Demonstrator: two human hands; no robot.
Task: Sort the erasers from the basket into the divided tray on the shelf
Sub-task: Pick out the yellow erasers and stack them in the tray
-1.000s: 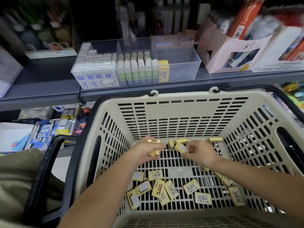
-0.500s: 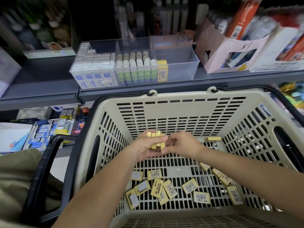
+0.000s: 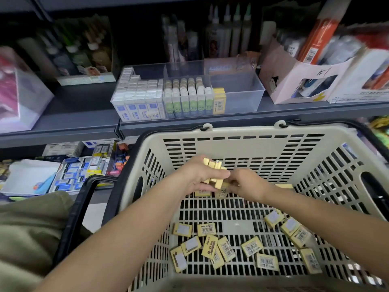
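Hands meet over the far floor of the beige slotted plastic basket (image 3: 231,132). The left hand (image 3: 197,175) grips a clutch of small yellow block erasers (image 3: 213,165), partly hidden by its fingers. The right hand (image 3: 247,183) curls against the clutch; blur hides whether it pinches one. Loose erasers (image 3: 209,247) lie nearer. On the grey shelf (image 3: 84,121), the clear divided tray (image 3: 252,91) holds stacked yellow erasers (image 3: 219,101).

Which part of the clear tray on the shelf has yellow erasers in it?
The right front compartment: yellow erasers stand at its left end. Its neighbours hold green erasers and blue erasers.
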